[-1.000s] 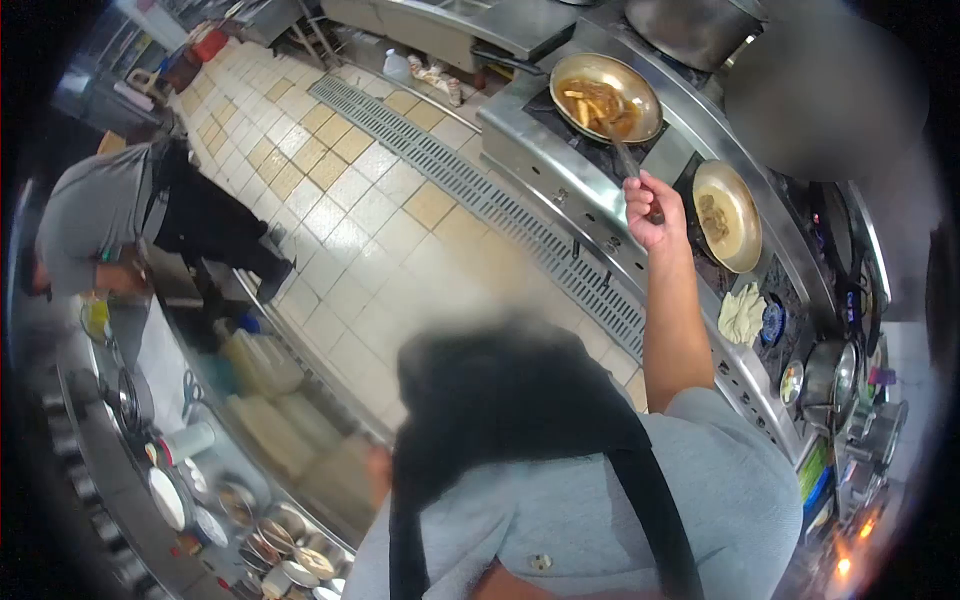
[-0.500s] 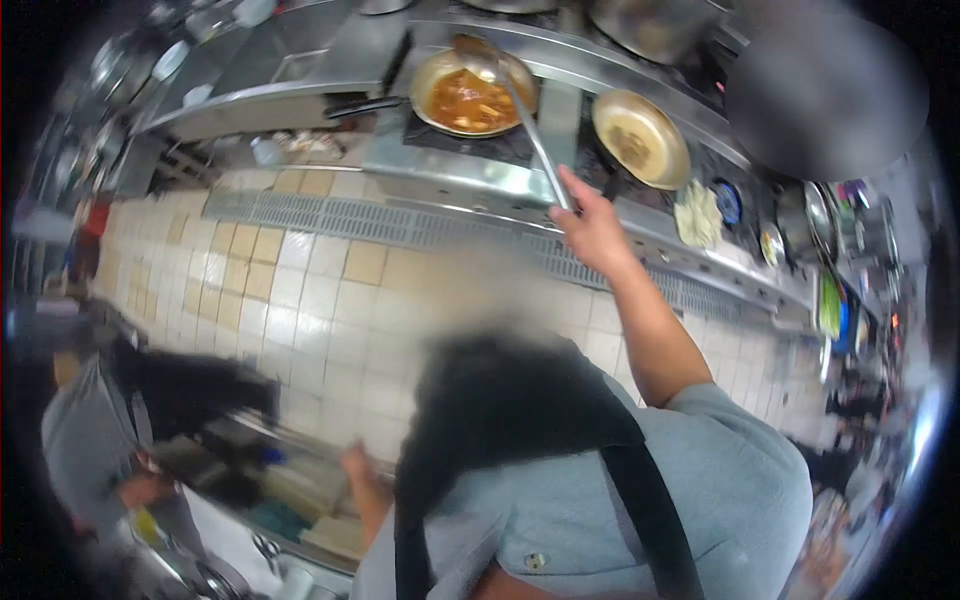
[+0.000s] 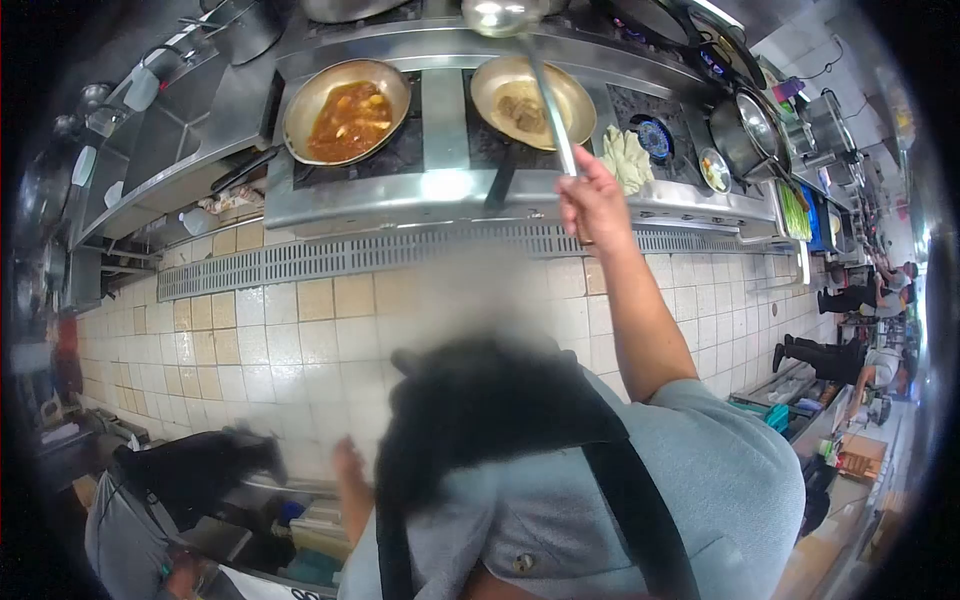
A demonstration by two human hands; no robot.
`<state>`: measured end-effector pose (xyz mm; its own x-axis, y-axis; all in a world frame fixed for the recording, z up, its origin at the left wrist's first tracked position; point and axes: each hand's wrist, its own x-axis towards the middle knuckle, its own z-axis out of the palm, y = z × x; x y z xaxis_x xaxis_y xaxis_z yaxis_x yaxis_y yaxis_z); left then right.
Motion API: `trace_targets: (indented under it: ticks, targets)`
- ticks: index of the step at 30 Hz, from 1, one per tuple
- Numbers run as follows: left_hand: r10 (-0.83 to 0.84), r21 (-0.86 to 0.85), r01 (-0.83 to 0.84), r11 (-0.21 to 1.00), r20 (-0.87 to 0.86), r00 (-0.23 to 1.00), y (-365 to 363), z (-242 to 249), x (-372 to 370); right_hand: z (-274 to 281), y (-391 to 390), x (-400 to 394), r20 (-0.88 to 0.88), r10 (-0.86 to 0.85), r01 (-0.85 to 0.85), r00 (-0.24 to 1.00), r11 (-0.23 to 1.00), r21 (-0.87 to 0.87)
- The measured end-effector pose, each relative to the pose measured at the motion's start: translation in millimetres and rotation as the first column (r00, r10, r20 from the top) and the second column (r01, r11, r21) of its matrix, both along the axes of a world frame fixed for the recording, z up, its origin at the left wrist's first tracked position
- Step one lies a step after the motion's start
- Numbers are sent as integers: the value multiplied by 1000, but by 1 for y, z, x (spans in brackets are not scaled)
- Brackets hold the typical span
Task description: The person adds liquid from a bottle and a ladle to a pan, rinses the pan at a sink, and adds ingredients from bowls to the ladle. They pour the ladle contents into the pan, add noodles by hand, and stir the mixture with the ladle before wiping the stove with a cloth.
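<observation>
My right hand [image 3: 596,200] is wrapped round the handle of a metal ladle [image 3: 550,110]. The ladle's bowl hangs near the top of the view, past the far rim of the right frying pan [image 3: 579,88], and its handle crosses above that pan. Dark brown pieces lie in pale liquid there. To the left stands a second frying pan [image 3: 300,105], with reddish-brown sauce and pale pieces in it. My left hand [image 3: 348,465] hangs low beside my apron; blur hides its fingers.
A crumpled pale cloth [image 3: 627,160] lies on the stove [image 3: 400,205] beside a burner with a blue ring [image 3: 655,138]. A small bowl of food [image 3: 714,170] and a large pot [image 3: 745,135] stand farther right. Behind me, a co-worker's sleeve [image 3: 115,525] shows.
The ladle has left the pan of sauce and risen up and right, now over the right pan's far side. My view has turned, so both pans appear farther left.
</observation>
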<state>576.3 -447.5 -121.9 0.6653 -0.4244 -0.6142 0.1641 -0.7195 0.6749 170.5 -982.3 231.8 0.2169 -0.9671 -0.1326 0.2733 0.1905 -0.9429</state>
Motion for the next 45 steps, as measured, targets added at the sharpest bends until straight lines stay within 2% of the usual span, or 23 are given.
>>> trace_targets:
  ticks: [2,4,7,8,9,10,12,13,14,15,16,17,19,25,28,30,31,33,34,38,40,41,45]
  targets:
    - [-375,44,387,921,364,852,4,-13,-45,3,-18,-43,-74,-81,81,994,997,-2]
    - [-631,232,664,711,628,456,3,-16,-92,-11,-37,-91,-95,-123,124,988,992,7]
    - [-695,315,765,562,682,230,-14,-60,-132,-25,-64,-154,-103,-134,142,986,987,71]
    - [-676,443,729,521,736,36,-23,-65,-147,-29,-71,-172,-116,-132,146,984,982,118]
    - [-686,452,726,518,726,38,-29,-65,-156,-36,-77,-190,-117,-126,141,985,981,132]
    - [-748,373,766,524,631,206,-37,-65,-164,-44,-83,-206,-96,-134,149,986,974,170]
    - [-758,267,709,652,203,620,-106,34,-186,-56,-99,-231,-37,-143,148,989,965,215]
    - [-752,270,703,658,201,627,-139,67,-195,-61,-108,-240,-37,-134,139,990,966,218]
    - [-447,185,442,878,-16,894,-160,86,-200,-67,-114,-250,-2,-149,146,989,965,219]
    - [-58,181,105,978,-247,967,-167,93,-205,-74,-119,-259,34,-168,156,985,962,222]
    - [-241,-16,242,970,-172,955,-144,71,-193,-81,-125,-270,26,-136,127,990,965,230]
    - [-240,-6,243,970,-170,956,-146,75,-191,-87,-124,-277,28,-137,127,990,963,239]
    - [86,141,-53,989,-243,966,-157,77,-188,-96,-123,-289,19,-142,133,990,961,244]
    - [107,185,-71,980,-192,976,-159,89,-192,-138,-128,-314,-53,-166,174,985,936,306]
    - [98,193,-61,979,-188,977,-156,86,-197,-165,-135,-325,-355,-110,217,929,935,280]
    - [118,224,-76,972,-180,977,-151,84,-204,-209,-150,-347,-843,-135,79,520,991,-110]
    - [47,234,-1,972,-194,980,-146,82,-205,-203,-153,-340,-843,-129,71,522,992,-107]
    - [-18,246,69,967,-205,979,-144,90,-211,-158,-154,-292,-920,-391,-196,19,901,-387]
    - [-12,235,61,970,-204,979,-150,107,-221,-149,-156,-270,-873,-440,-197,210,855,-479]
    - [58,212,-20,977,-178,982,-155,130,-243,-145,-167,-206,-826,-557,-435,89,724,-535]
    - [28,215,9,977,-167,986,-151,140,-244,-161,-189,-203,-975,-215,-475,51,854,-213]
    - [-9,217,44,975,-159,987,-147,139,-244,-158,-205,-202,-974,-218,-486,58,846,-218]
    - [-53,188,55,981,-14,998,-118,140,-253,-123,-266,-195,-876,-373,-291,307,840,-459]
